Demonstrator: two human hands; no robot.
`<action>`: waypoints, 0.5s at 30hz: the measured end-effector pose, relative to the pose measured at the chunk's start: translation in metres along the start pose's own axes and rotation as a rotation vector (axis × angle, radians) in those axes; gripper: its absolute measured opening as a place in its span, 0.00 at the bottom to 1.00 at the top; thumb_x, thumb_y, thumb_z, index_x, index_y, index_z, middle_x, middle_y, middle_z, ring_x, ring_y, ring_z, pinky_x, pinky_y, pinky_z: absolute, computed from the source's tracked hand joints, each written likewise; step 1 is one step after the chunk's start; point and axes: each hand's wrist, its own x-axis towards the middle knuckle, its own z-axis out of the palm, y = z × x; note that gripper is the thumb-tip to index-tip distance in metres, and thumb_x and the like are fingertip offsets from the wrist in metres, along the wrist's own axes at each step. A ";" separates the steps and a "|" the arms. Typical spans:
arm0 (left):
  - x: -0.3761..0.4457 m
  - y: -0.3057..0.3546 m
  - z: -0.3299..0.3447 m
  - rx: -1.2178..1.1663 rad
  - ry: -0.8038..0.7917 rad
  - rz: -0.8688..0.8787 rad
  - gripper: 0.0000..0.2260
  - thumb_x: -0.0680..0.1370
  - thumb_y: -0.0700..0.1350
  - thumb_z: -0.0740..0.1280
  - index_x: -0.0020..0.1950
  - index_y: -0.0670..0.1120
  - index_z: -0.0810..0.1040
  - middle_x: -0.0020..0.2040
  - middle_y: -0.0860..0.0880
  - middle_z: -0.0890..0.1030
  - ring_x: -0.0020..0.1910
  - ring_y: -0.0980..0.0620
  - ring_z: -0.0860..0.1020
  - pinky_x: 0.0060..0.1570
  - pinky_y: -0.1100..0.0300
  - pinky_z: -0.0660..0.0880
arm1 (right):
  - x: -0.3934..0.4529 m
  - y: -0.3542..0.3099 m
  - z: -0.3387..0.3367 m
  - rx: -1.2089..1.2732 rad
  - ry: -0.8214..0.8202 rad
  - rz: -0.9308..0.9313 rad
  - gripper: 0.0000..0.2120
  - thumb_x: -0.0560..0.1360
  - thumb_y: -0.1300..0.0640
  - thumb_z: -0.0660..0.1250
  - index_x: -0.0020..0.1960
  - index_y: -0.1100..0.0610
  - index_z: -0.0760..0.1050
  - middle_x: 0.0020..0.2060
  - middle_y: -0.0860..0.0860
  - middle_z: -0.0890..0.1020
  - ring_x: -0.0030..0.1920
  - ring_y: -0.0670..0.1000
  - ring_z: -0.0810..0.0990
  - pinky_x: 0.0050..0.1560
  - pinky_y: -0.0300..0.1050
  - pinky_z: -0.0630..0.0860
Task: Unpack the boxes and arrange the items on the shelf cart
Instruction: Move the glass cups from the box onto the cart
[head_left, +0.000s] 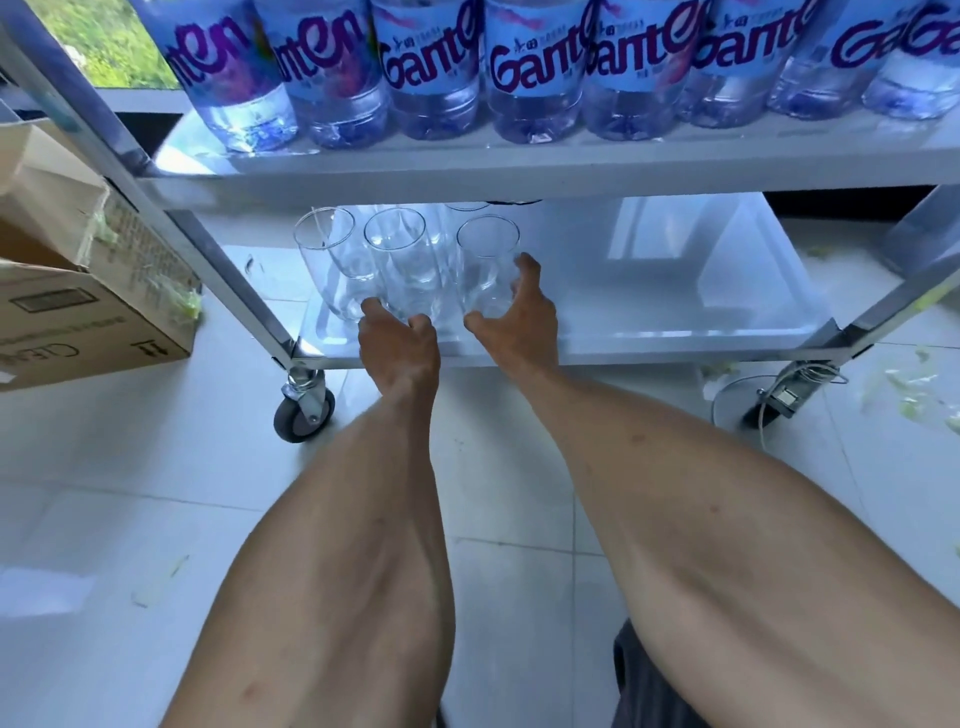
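— Blue labels run along the upper shelf (519, 166) of the steel cart (218, 249): a row of clear water bottles (535, 78), each printed "Ganten" in purple script, standing upright side by side.

— Any other writing?

— On the cardboard box (88, 322) at the left, on the floor tiles (156, 493), there is print and an upside-down arrow mark, but the letters are too blurred to read. A second, opened box (47, 182) sits just behind it.

— And the hands?

— Both reach onto the lower shelf (675, 332), where clear drinking glasses stand upright in a cluster at its left end. The left hand (400, 348) has its fingers curled, the tips touching the base of the middle front glass (400, 260); whether it truly grips it I cannot tell. The right hand (519, 317) has its fingers spread fairly wide, thumb low and forefinger high, curved round the right front glass (488, 265) and holding it at its lower half.

— More glasses?

— One at the far left (327, 260), just beside the middle one, and rims of others behind, under the upper shelf's edge. Green scraps (914, 395) lie on the floor near the cart's right caster.
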 end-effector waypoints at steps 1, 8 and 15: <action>0.000 -0.001 0.001 -0.003 -0.011 0.008 0.16 0.75 0.45 0.66 0.60 0.41 0.71 0.52 0.41 0.80 0.51 0.40 0.78 0.46 0.58 0.67 | 0.001 -0.001 0.001 -0.004 -0.010 -0.008 0.40 0.64 0.51 0.74 0.72 0.48 0.59 0.59 0.55 0.77 0.60 0.57 0.77 0.60 0.48 0.74; 0.009 -0.009 -0.001 -0.017 -0.086 0.036 0.23 0.71 0.55 0.72 0.59 0.44 0.70 0.45 0.51 0.76 0.48 0.46 0.78 0.45 0.59 0.66 | 0.006 -0.014 0.018 -0.025 0.004 -0.017 0.42 0.64 0.52 0.77 0.72 0.52 0.60 0.60 0.55 0.78 0.59 0.57 0.77 0.58 0.47 0.74; 0.006 -0.015 0.002 -0.026 -0.027 0.071 0.25 0.75 0.54 0.72 0.66 0.43 0.73 0.58 0.44 0.79 0.59 0.44 0.76 0.55 0.58 0.68 | 0.006 -0.019 0.034 -0.027 0.089 0.060 0.46 0.64 0.53 0.77 0.76 0.53 0.57 0.64 0.54 0.76 0.63 0.57 0.76 0.61 0.48 0.72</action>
